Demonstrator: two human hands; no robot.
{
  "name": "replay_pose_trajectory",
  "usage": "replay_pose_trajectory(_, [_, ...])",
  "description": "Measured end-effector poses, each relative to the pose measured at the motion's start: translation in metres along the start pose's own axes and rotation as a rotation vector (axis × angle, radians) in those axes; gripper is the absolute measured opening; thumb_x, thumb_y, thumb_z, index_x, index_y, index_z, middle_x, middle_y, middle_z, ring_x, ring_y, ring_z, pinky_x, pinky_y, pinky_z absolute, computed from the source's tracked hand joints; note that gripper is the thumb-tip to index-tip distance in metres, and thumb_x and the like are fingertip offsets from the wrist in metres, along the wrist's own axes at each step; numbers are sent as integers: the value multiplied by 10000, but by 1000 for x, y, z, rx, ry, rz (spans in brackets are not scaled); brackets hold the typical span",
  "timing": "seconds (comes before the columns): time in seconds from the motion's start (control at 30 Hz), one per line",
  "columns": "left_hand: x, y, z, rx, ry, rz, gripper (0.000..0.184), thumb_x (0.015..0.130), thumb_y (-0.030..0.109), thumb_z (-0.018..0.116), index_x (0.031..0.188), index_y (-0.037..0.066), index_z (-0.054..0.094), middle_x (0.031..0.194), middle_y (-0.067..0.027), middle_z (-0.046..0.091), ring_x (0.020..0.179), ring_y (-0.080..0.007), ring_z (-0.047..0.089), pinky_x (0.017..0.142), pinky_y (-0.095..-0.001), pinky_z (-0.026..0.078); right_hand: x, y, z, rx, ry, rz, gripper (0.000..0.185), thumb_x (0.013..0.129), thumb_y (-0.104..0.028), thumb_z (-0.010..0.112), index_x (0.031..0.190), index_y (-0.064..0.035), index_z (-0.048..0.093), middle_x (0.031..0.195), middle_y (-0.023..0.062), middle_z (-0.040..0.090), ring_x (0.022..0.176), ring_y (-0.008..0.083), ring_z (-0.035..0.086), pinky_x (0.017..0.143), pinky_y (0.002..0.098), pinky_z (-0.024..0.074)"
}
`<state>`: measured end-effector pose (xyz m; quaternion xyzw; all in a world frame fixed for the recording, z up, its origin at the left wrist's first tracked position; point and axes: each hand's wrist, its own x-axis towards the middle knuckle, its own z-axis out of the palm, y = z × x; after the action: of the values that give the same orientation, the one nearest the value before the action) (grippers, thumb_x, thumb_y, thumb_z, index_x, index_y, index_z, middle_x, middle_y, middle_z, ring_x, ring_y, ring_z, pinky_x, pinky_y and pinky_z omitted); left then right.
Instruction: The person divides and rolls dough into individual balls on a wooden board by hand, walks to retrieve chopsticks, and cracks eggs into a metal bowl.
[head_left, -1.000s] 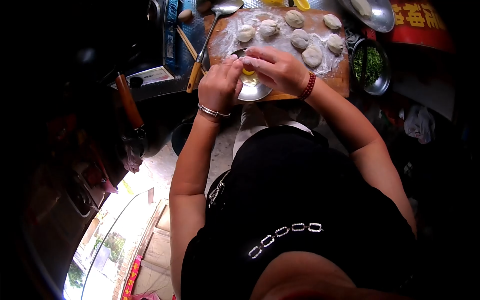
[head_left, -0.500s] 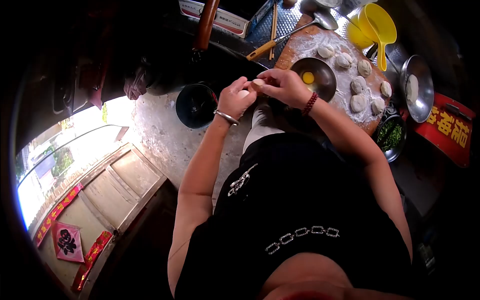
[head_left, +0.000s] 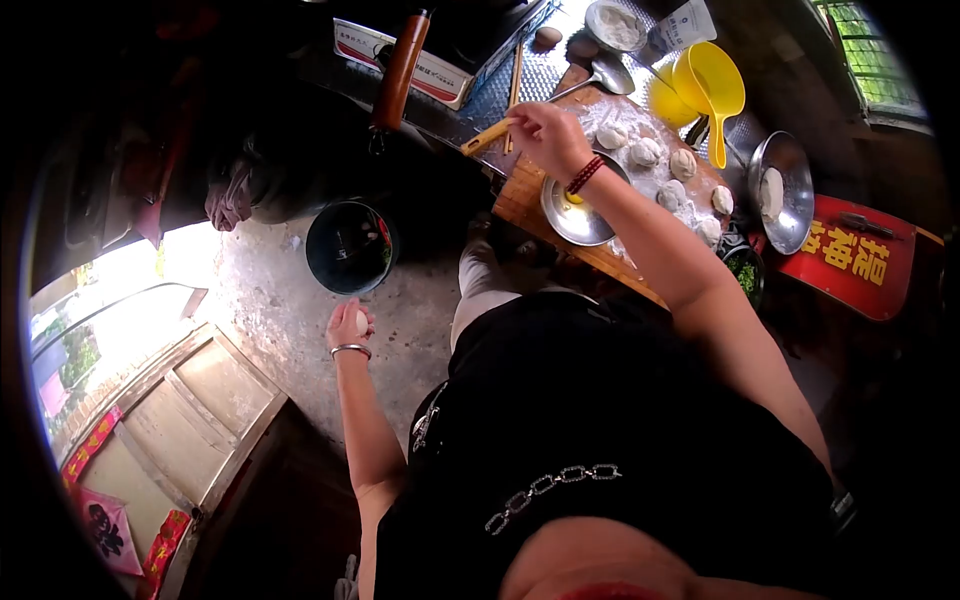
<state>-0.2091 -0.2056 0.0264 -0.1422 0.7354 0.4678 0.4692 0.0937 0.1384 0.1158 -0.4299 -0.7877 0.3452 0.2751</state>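
My left hand (head_left: 349, 324) is curled round a pale eggshell (head_left: 361, 321), just below the dark bin (head_left: 351, 247) on the floor. Over the left part of the wooden board (head_left: 520, 198) is my right hand (head_left: 548, 137), with its fingers bent beside the wooden handle of the spatula (head_left: 487, 137); whether they grip anything is hidden. Beneath my right wrist stands a metal bowl (head_left: 583, 228) with a yellow yolk (head_left: 573, 197) in it. Several floured dough pieces (head_left: 645, 152) lie on the board.
Behind the board are an egg (head_left: 548, 37), a bowl of flour (head_left: 616, 26) and a yellow ladle (head_left: 709, 78). To the right stand a metal dish with dough (head_left: 781, 220), a bowl of chopped greens (head_left: 743, 272) and a red sign (head_left: 848, 256).
My hands have parted. The left moved down and left to the bin with the shell, while the right went up towards the spatula handle. The view has shifted.
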Motion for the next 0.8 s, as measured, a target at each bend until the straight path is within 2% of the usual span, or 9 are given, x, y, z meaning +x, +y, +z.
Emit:
replay_pose_trajectory(0.1, [-26, -3, 46, -154, -223, -22, 362, 855, 136, 659, 1145, 32, 470, 858, -142, 630, 664, -236, 634, 516, -314, 493, 32, 38, -38, -274, 109, 248, 175, 799, -134, 667, 951, -54, 702, 837, 115, 695, 759, 250, 676, 716, 315, 543])
replay_pose_trajectory(0.13, [-32, -3, 60, -220, -302, -21, 319, 864, 122, 641, 1119, 26, 474, 868, -147, 625, 710, -246, 642, 556, -323, 509, 42, 58, -42, -350, 117, 239, 247, 806, -185, 675, 1016, -53, 673, 890, 104, 692, 789, 199, 673, 722, 305, 535])
replay_pose_trajectory(0.23, [-34, -2, 89, -297, -658, 21, 221, 889, 66, 580, 1073, 6, 472, 976, -165, 600, 886, -268, 627, 738, -355, 535, 73, 88, -44, -515, 118, 100, 307, 805, -128, 645, 1105, -64, 639, 1075, 131, 658, 989, 302, 630, 868, 378, 504])
replay_pose_trajectory(0.27, [-38, 0, 98, -239, -687, 35, 204, 890, 54, 572, 1061, 4, 472, 1011, -162, 588, 921, -269, 619, 784, -360, 530, 86, 92, -41, -531, 72, 133, 347, 813, -110, 631, 1156, -65, 607, 1167, 146, 614, 1063, 334, 587, 923, 392, 476])
replay_pose_trajectory(0.4, [-72, 28, 126, -101, -799, 58, 156, 900, 15, 543, 1037, 2, 470, 1107, -146, 556, 1042, -270, 594, 935, -370, 503, 128, 122, -19, -654, 99, 89, 386, 833, -37, 531, 1217, -57, 560, 1215, 166, 573, 1104, 359, 561, 941, 414, 470])
replay_pose_trajectory(0.47, [-82, 35, 133, -85, -781, 54, 238, 874, 41, 594, 1050, 10, 436, 1101, -162, 571, 1071, -309, 597, 930, -397, 521, 143, 136, -8, -661, 88, 118, 345, 855, -60, 518, 1197, -54, 557, 1191, 174, 577, 1101, 372, 559, 932, 425, 473])
replay_pose_trajectory(0.6, [-83, 41, 146, -182, -869, -60, 221, 898, 90, 609, 1055, 25, 467, 1081, -177, 589, 1044, -343, 609, 894, -418, 540, 155, 145, 1, -883, -2, 156, 234, 884, -117, 502, 1100, -71, 580, 1081, 152, 620, 1049, 328, 590, 884, 405, 499])
replay_pose_trajectory(0.63, [-84, 42, 151, -212, -902, -81, 212, 901, 98, 612, 1050, 31, 477, 1086, -182, 589, 1046, -348, 607, 892, -420, 540, 155, 146, 1, -904, 56, 136, 239, 888, -119, 497, 1108, -93, 585, 1049, 146, 633, 1032, 315, 599, 862, 390, 509])
replay_pose_trajectory(0.8, [-84, 48, 187, -329, -972, -186, 147, 927, 92, 581, 1058, 57, 523, 1194, -224, 568, 1088, -358, 586, 897, -424, 535, 161, 164, 5, -790, 73, 90, 189, 899, -113, 480, 1066, -76, 561, 1013, 176, 637, 999, 331, 613, 851, 410, 510])
